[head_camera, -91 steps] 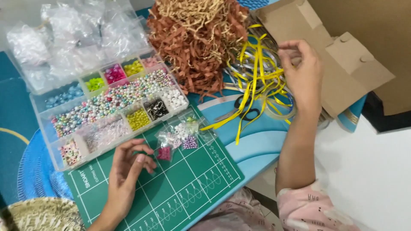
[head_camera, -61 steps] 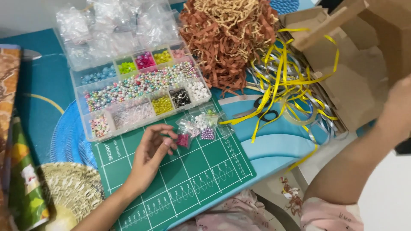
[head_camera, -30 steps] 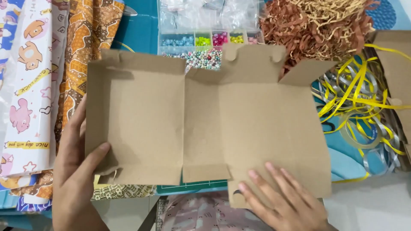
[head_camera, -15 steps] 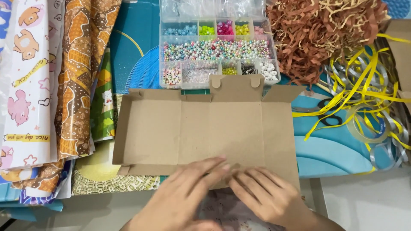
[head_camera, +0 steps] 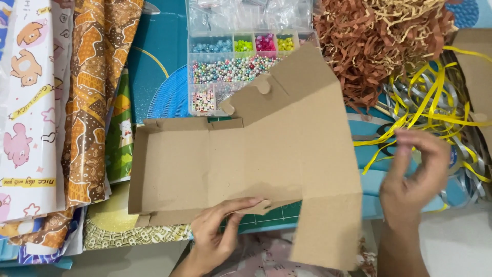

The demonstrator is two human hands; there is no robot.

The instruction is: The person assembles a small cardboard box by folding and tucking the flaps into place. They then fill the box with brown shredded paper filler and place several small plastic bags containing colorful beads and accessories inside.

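A flat brown cardboard box blank (head_camera: 246, 159) lies across the green cutting mat (head_camera: 271, 218), its right panel lifted and tilted toward me. My left hand (head_camera: 220, 231) presses on the blank's near edge, fingers spread over a small flap. My right hand (head_camera: 415, 174) hovers to the right of the blank, blurred, fingers loosely curled and apart, holding nothing. A clear compartment box of coloured beads (head_camera: 230, 66) sits behind the cardboard, partly hidden by it.
Patterned wrapping paper sheets (head_camera: 56, 113) are stacked at the left. Brown and tan shredded paper (head_camera: 379, 41) is piled at the back right, above yellow and silver ribbon (head_camera: 430, 113). Another cardboard piece (head_camera: 476, 66) lies at the far right. Clear bags (head_camera: 246, 13) lie behind the bead box.
The cardboard's right panel has been folded up and swung over the bead box. My right hand has come off the blank and moved right. My left hand stays on the near edge.
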